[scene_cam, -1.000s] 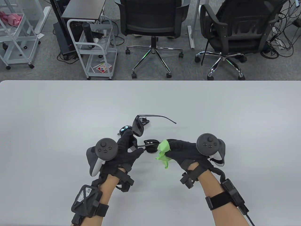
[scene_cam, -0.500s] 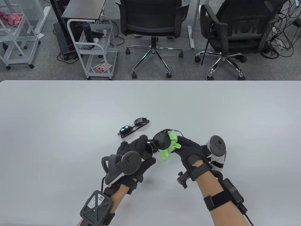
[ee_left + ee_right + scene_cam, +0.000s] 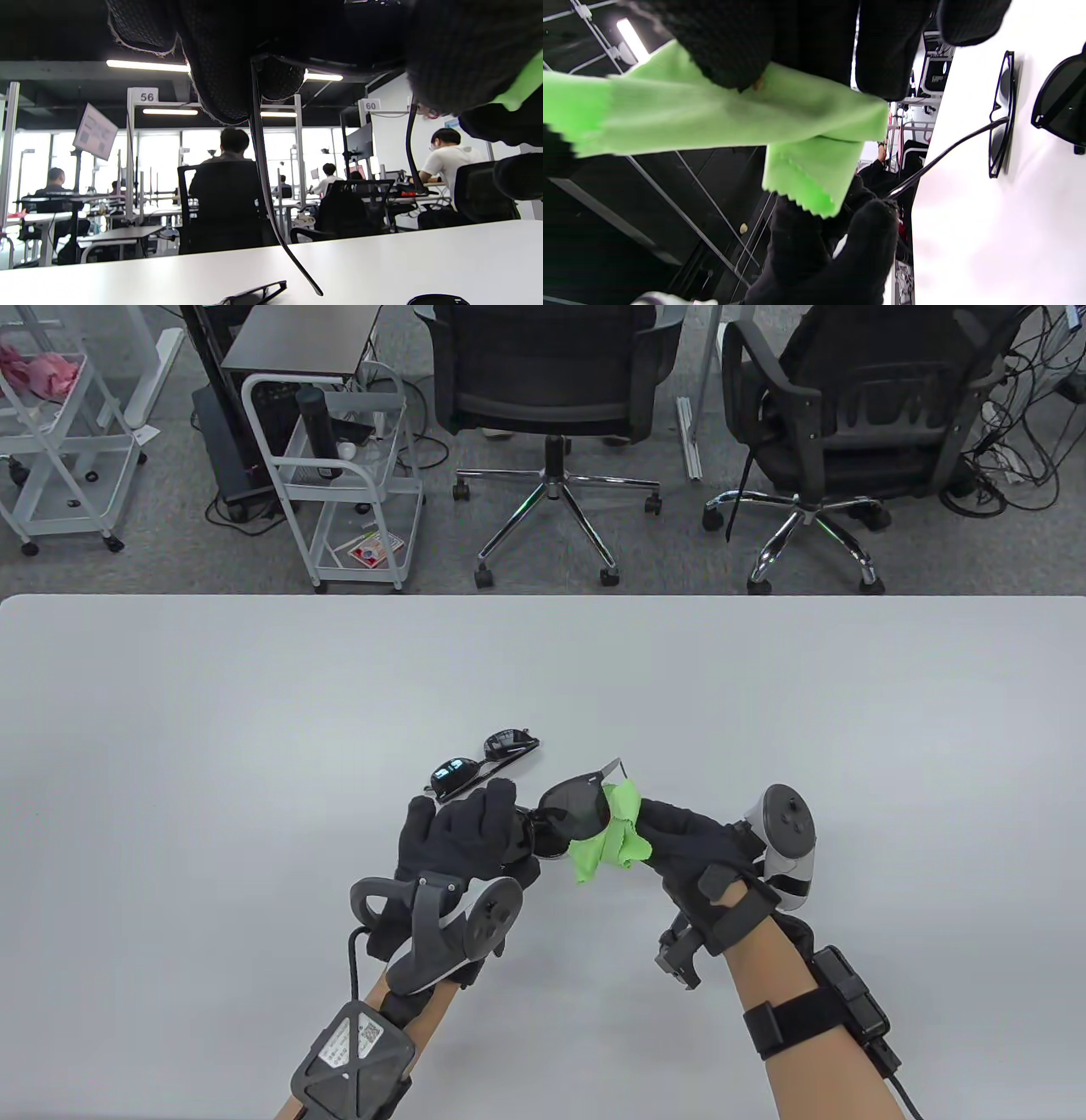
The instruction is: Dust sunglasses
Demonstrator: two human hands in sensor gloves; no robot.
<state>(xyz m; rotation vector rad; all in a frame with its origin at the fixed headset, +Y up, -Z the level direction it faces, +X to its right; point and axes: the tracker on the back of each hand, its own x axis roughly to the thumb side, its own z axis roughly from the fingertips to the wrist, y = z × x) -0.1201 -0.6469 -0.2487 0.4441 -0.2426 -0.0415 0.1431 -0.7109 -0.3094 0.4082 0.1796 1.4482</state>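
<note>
A pale grey table (image 3: pixel 254 687) fills the lower part of the table view. Beyond its far edge, grey carpet (image 3: pixel 102 568) covers the floor. At 12 o'clock stands a black office chair (image 3: pixel 551 381) on a chrome star base; a second office chair (image 3: pixel 857 398) stands at 1 o'clock. A white wire trolley (image 3: pixel 339 475) sits at 11 o'clock, another trolley (image 3: pixel 51 432) at 10 o'clock. Tangled cables (image 3: pixel 1018 432) lie at 2 o'clock. The left wrist view shows ceiling strip lights (image 3: pixel 146 65), bright windows (image 3: pixel 157 161) and numbered posts (image 3: pixel 146 96).

A white table (image 3: pixel 254 712) carries one folded pair of sunglasses (image 3: pixel 481 764).
</note>
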